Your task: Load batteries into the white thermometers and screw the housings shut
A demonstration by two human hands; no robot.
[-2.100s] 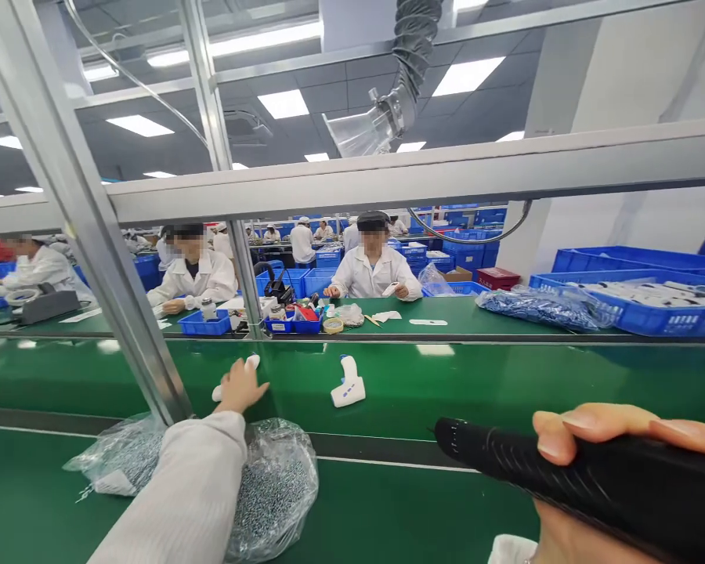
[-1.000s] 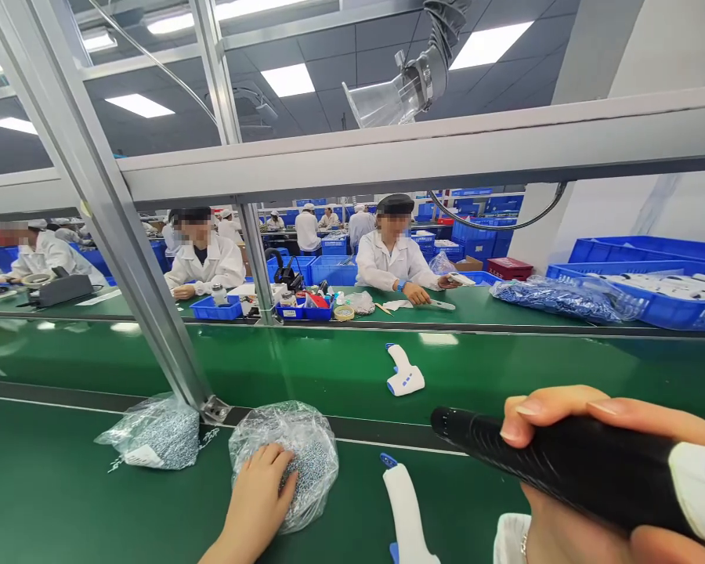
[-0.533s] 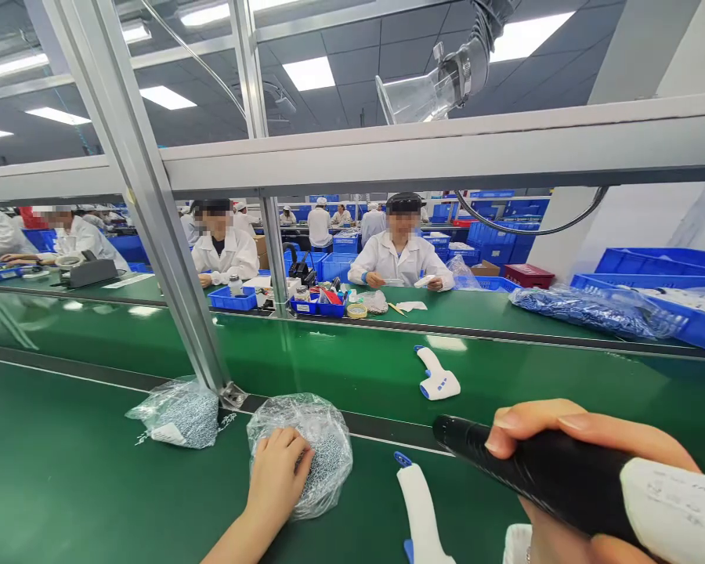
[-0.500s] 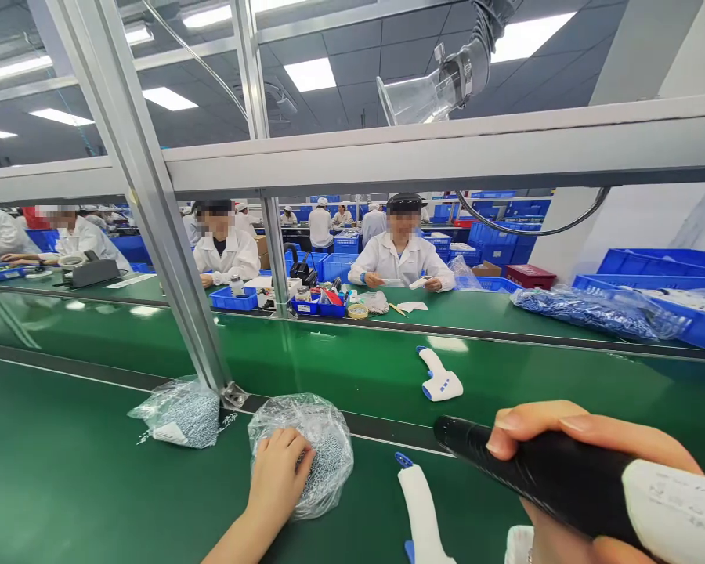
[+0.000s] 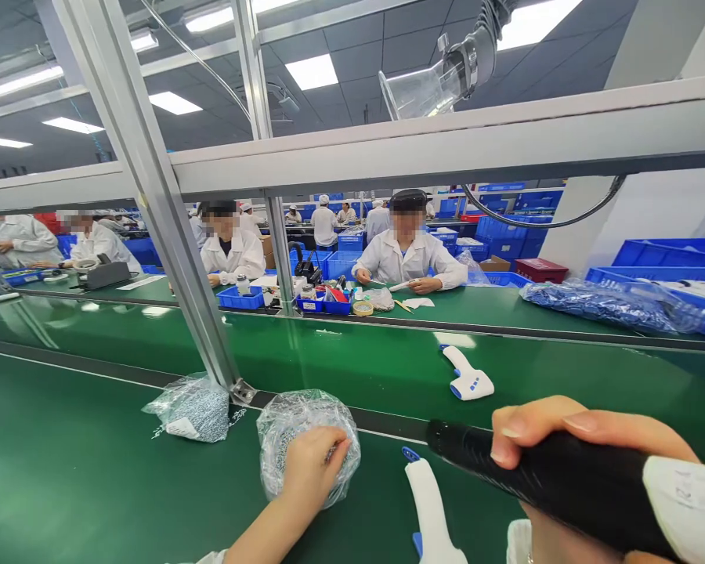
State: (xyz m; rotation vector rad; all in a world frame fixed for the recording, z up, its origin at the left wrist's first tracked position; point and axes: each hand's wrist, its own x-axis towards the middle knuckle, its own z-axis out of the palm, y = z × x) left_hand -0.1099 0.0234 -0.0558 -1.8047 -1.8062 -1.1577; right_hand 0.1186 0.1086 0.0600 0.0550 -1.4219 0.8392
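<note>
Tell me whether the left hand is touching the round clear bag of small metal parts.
Touching. The head view shows the left hand pressed onto the clear bag of small metal parts, fingers lying over its near right side.

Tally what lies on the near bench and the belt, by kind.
Clear bags of small metal parts: 2, one under the left hand at, one by the post.
White handheld devices: 2, near bench, belt.
Black tool in the right hand: 1.
Total: 5.
</note>
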